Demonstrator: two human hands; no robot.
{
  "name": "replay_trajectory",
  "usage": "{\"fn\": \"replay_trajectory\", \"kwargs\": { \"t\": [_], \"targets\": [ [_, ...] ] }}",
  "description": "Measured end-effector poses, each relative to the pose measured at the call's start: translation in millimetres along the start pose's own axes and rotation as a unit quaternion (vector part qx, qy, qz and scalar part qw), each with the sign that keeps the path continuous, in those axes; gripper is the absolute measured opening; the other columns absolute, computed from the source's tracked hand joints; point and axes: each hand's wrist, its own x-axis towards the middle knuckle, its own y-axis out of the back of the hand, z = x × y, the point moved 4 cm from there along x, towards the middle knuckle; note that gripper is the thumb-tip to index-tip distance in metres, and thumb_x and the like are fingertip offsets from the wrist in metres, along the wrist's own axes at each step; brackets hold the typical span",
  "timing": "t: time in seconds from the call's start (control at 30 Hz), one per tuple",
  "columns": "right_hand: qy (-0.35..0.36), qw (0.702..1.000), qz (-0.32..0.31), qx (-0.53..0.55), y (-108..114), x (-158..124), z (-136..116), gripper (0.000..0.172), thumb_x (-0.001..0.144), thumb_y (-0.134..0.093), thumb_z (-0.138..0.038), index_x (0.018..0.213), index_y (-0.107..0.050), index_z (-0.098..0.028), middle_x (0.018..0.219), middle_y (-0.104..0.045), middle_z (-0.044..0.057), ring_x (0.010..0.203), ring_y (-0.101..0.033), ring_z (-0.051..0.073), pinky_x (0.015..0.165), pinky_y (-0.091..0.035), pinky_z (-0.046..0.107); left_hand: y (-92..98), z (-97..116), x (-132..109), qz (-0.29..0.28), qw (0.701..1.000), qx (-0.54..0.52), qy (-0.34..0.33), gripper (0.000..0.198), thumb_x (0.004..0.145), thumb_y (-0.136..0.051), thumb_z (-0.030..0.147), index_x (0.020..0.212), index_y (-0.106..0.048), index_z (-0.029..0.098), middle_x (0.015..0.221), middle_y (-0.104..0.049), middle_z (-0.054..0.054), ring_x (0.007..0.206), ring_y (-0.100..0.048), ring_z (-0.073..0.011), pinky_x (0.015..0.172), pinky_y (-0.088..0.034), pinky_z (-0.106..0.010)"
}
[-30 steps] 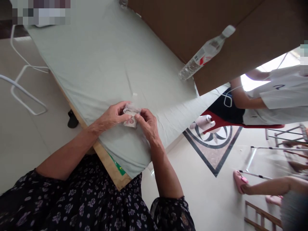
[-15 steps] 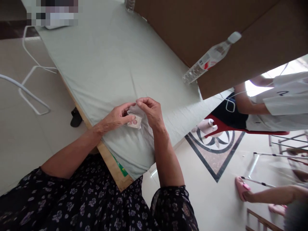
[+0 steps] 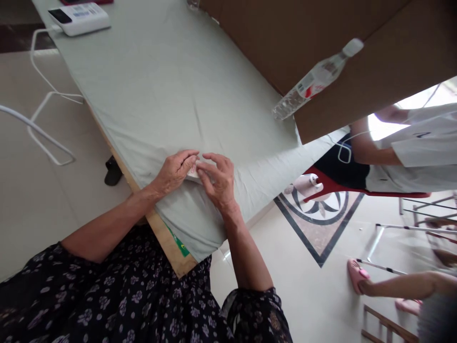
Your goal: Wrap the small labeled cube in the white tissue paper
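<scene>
My left hand (image 3: 175, 170) and my right hand (image 3: 218, 177) lie close together on the pale green cloth of the table (image 3: 153, 90), near its front edge. Between their fingertips sits a small clear packet (image 3: 194, 171) with a red print, mostly covered by the fingers. Both hands press down on it, fingers extended and held together. My dark flowered sleeves fill the bottom of the view.
A plastic water bottle (image 3: 316, 78) lies against a large brown cardboard sheet (image 3: 303, 43) at the right of the table. A white device (image 3: 79, 17) with a cable rests at the far left corner. Another person in white (image 3: 410, 147) sits on a red chair at right.
The packet was held up and pinched between both hands; now both hands have lowered and press it flat on the cloth, hiding most of it.
</scene>
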Motion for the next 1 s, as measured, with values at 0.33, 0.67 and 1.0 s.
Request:
{"fn": "replay_trajectory", "kwargs": {
  "t": [0.33, 0.67, 1.0],
  "targets": [
    [-0.061, 0.994, -0.074, 0.049, 30, -4, 7, 0.06, 0.093, -0.07, -0.06, 0.146, -0.059, -0.034, 0.162, -0.052, 0.009, 0.151, -0.047, 0.031, 0.123, -0.041, 0.055, 4.6, 1, 0, 0.034, 0.999, -0.002, 0.005, 0.039, 0.099, -0.054, 0.044, 0.117, -0.077, 0.018, 0.109, -0.079, -0.009, 0.104, -0.07, -0.0232, 0.096, -0.055, -0.035],
    [-0.068, 0.994, -0.065, 0.056, -7, 10, 22, 0.066, 0.09, -0.076, -0.049, 0.148, -0.056, -0.027, 0.144, -0.068, 0.012, 0.131, -0.063, 0.03, 0.116, -0.048, 0.051, 17.6, -2, 2, 0.17, 0.979, -0.112, 0.022, 0.043, 0.101, -0.054, 0.055, 0.119, -0.07, 0.019, 0.112, -0.077, -0.01, 0.099, -0.071, -0.0227, 0.093, -0.057, -0.037],
    [-0.091, 0.989, -0.101, 0.064, -25, 13, 42, 0.079, 0.085, -0.08, -0.053, 0.153, -0.052, -0.026, 0.154, -0.062, 0.015, 0.142, -0.058, 0.033, 0.122, -0.042, 0.054, 24.1, -21, 6, 0.214, 0.966, -0.133, 0.055, 0.041, 0.093, -0.06, 0.047, 0.125, -0.063, 0.02, 0.125, -0.073, -0.011, 0.12, -0.068, -0.0257, 0.108, -0.052, -0.043]
  ]
}}
